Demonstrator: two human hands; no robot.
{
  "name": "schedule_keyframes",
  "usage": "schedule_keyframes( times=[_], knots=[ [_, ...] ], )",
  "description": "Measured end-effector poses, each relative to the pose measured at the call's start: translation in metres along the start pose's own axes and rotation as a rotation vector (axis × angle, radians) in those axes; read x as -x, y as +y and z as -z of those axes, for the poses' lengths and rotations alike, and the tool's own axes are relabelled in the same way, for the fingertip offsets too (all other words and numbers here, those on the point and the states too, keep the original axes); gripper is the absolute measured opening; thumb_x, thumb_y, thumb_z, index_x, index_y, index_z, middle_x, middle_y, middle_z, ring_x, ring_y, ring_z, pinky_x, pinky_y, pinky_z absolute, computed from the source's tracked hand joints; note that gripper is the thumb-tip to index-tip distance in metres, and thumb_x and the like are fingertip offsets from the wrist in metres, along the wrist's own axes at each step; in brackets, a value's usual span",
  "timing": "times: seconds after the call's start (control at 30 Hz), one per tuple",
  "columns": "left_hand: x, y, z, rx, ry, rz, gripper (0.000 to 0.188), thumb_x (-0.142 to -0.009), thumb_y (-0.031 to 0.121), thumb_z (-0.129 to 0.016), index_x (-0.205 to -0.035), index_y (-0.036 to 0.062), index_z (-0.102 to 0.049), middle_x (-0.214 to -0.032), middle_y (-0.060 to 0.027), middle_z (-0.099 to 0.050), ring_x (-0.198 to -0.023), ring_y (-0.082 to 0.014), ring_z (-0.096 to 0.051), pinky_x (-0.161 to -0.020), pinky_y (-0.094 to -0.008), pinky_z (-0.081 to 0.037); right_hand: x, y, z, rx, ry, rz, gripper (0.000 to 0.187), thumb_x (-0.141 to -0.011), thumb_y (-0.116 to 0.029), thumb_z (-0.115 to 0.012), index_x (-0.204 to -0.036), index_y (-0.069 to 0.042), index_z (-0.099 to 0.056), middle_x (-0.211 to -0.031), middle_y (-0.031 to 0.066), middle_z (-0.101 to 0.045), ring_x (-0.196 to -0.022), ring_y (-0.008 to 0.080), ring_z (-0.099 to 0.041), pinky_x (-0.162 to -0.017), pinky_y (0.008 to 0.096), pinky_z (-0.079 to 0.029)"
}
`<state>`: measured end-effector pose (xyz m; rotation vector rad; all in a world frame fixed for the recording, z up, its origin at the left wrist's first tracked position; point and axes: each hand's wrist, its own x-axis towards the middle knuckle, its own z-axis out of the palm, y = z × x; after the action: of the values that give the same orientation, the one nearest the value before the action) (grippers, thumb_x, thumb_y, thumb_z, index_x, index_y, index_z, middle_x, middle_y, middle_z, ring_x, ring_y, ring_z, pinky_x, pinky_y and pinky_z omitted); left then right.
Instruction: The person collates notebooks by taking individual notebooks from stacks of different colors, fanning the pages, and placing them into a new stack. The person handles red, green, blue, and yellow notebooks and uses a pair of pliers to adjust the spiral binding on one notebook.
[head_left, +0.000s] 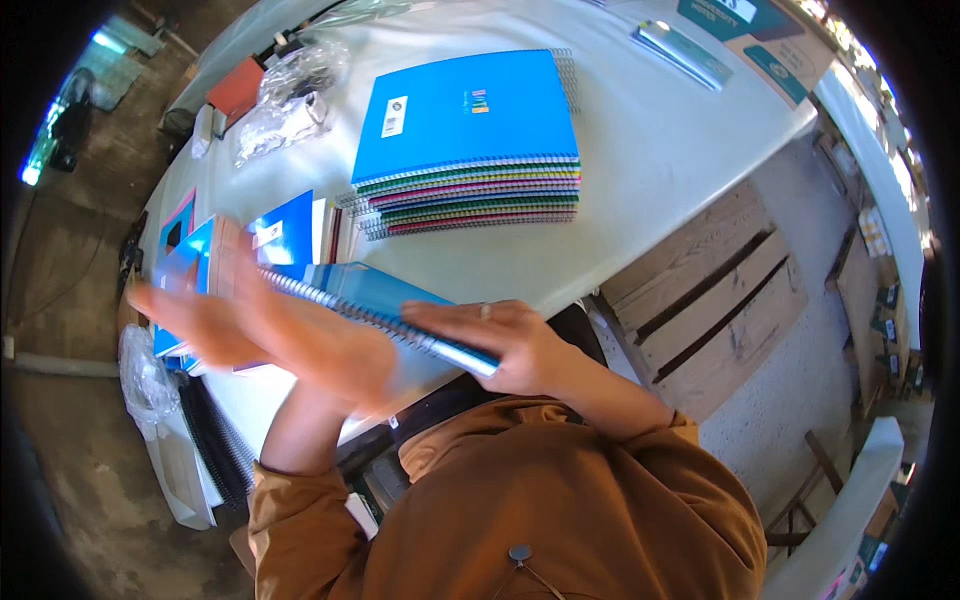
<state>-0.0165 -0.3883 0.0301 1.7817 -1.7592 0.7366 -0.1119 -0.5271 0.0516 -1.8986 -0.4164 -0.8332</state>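
Observation:
My right hand (510, 345), a ring on one finger, grips the near end of a blue spiral notebook (375, 290), its wire binding turned up toward me. Blurred by motion, my left hand (235, 315) passes over the notebook's other end with fingers stretched out and apart; nothing shows in it. Just beyond stands a neat stack of blue-covered spiral notebooks (465, 120) with coloured page edges and a white label on top. More blue notebooks (285, 230) lie at the table's left, partly behind my left hand.
A pale cloth covers the table (640, 190). Crumpled clear plastic (290, 100) lies at the far left, a teal-and-brown carton (770, 45) at the far right. A slatted wooden pallet (705, 300) is on the floor at the right. A plastic bag (148, 375) hangs at the left edge.

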Motion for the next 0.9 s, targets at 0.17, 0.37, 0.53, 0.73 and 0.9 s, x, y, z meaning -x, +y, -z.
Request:
schedule_keyframes(
  times=[0.17,0.37,0.53,0.73,0.9],
  knots=[
    [0.001,0.008,0.011,-0.126,0.076,-0.122,0.096,-0.078,0.075,-0.033,-0.135,-0.0018,-0.026,-0.138,-0.0197,-0.031,-0.124,-0.0503,-0.023,-0.102,-0.0642,-0.005,-0.004,-0.006,0.008,-0.073,0.072,-0.140,0.046,-0.070,0.003,-0.063,-0.115,-0.003,-0.058,-0.108,0.0134,-0.063,-0.086,0.0275,-0.065,-0.074,0.0331,-0.052],
    [-0.039,0.014,0.020,-0.079,0.045,-0.002,0.098,-0.080,0.073,-0.033,-0.138,-0.0054,-0.017,-0.140,-0.0250,-0.023,-0.125,-0.0447,-0.024,-0.103,-0.0607,-0.008,-0.002,-0.007,0.002,-0.020,-0.048,-0.132,0.044,-0.069,-0.001,-0.067,-0.112,-0.004,-0.059,-0.100,0.0112,-0.065,-0.084,0.0279,-0.065,-0.070,0.0329,-0.051],
    [-0.039,0.027,0.019,-0.012,0.116,0.046,0.070,-0.085,0.059,-0.040,-0.124,0.0004,-0.045,-0.127,-0.0188,-0.043,-0.125,-0.0375,-0.032,-0.104,-0.0553,-0.012,-0.010,0.002,0.006,-0.110,0.101,-0.162,0.039,-0.069,-0.007,-0.068,-0.107,-0.004,-0.059,-0.092,0.0150,-0.064,-0.080,0.0330,-0.063,-0.067,0.0345,-0.050],
    [-0.091,0.018,0.072,-0.044,-0.211,0.040,0.022,-0.075,0.020,-0.067,-0.094,0.0091,-0.066,-0.097,-0.0019,-0.063,-0.102,-0.0196,-0.055,-0.100,-0.0435,-0.024,-0.005,0.002,0.003,-0.161,0.083,-0.174,0.018,-0.071,-0.002,-0.062,-0.089,-0.001,-0.058,-0.085,0.0179,-0.062,-0.075,0.0352,-0.061,-0.065,0.0370,-0.048],
    [-0.097,0.015,0.090,0.045,-0.259,0.085,0.021,-0.069,0.018,-0.073,-0.086,0.0084,-0.065,-0.089,-0.0015,-0.065,-0.081,-0.0169,-0.062,-0.093,-0.0405,-0.034,-0.010,-0.004,0.002,-0.200,-0.085,-0.273,0.019,-0.074,-0.003,-0.060,-0.093,-0.002,-0.058,-0.076,0.0193,-0.060,-0.067,0.0375,-0.058,-0.060,0.0354,-0.047]
  ],
)
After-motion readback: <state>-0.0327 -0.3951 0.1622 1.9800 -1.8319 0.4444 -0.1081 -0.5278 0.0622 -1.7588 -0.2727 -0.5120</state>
